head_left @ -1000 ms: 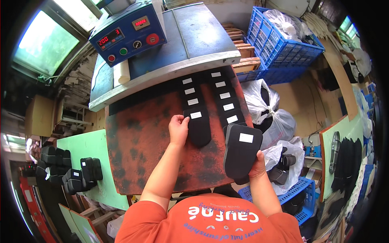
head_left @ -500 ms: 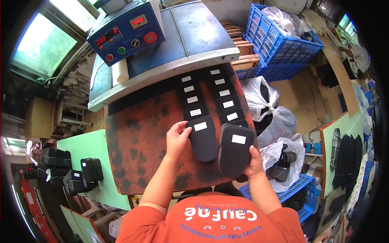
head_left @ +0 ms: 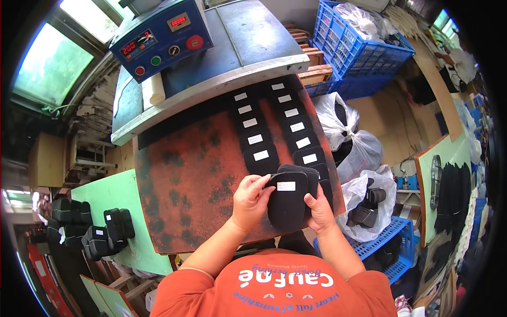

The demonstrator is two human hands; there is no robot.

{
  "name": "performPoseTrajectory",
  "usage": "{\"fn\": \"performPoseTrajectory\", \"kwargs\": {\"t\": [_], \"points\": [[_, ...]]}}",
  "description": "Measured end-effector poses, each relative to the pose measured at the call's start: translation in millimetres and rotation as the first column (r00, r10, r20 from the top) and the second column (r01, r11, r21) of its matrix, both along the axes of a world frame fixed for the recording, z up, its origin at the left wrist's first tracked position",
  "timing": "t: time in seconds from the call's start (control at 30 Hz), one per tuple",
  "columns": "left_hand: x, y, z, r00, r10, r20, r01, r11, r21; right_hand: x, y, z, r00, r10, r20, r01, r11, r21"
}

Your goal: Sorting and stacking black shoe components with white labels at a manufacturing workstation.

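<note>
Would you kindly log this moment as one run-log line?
Left hand: pinching front black pad at upper left edge | Right hand: holding pad stack | Red-brown board: two rows of labelled pads

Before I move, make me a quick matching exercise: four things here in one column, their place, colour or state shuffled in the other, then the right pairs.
Things
1. left hand
2. right hand
3. laid pads
4. control box

Places, colours, states
a. in two rows on the red-brown table
b. pinching the top pad at its upper left
c. blue
d. holding the stack from its right

Pairs: 1-b, 2-d, 3-a, 4-c
</note>
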State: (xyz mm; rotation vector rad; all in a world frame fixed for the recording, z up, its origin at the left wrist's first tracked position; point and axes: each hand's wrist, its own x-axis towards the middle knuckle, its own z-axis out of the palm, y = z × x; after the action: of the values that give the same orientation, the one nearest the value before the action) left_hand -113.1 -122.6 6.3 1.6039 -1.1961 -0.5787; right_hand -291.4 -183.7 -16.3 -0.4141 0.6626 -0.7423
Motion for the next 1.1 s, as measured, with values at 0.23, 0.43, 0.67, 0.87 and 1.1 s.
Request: {"fn": "performPoseTrajectory", "kwargs": {"t": [0.23,0.43,0.67,0.87,1.1], "points": [[-1,7,-14,0.874,0.04,-0.485,0.016,0.994,0.11,-6,26,-1,0.998,-0.057,-0.012,0.057,0.998,0.032],[37,-16,-48,0.863,0.158,-0.479,-0.03,0.964,0.264,-38,25,4,0.99,-0.138,0.043,0.135,0.989,0.06],[18,-8,-52,0.961,0.188,0.203,-0.183,0.982,-0.042,-38,29,5,0.987,-0.152,-0.056,0.154,0.988,0.019],[-12,27,-26,0.806,0.106,-0.582,0.028,0.976,0.217,-38,29,-1,0.993,-0.119,-0.02,0.12,0.993,0.022],[-22,31,-22,0.786,0.088,-0.612,0.072,0.97,0.233,-67,27,0,0.994,-0.107,0.016,0.106,0.994,0.01]]}}
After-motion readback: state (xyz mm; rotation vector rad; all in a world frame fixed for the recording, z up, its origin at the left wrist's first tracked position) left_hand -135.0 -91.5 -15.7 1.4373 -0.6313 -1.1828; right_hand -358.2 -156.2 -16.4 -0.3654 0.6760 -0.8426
